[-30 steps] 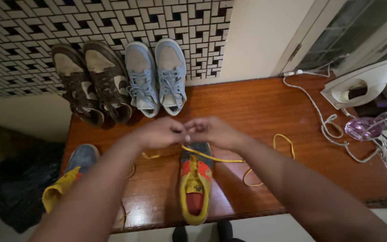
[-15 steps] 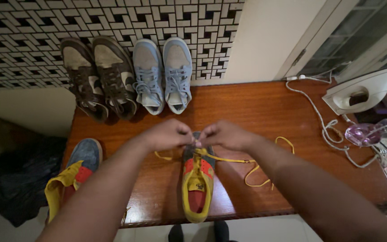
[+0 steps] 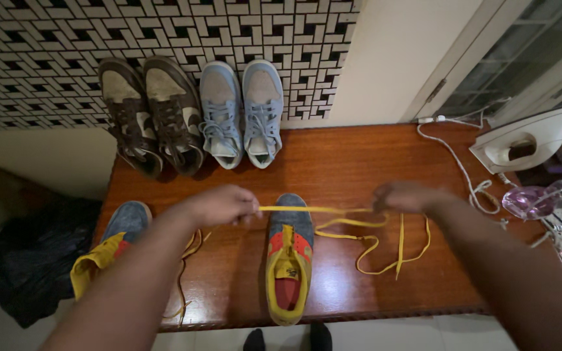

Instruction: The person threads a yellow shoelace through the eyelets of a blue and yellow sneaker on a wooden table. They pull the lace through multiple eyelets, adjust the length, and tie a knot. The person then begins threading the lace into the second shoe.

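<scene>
Both hands have drawn apart: my left hand and right hand pinch the yellow lace taut above the sneaker on the bench. Lacing step; next, I judge, threading an eyelet.

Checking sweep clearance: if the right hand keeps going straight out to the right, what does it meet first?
Probably the white power cord on the wooden table, just right of the right hand; the white clothes iron lies beyond. Hand height is unclear.
</scene>
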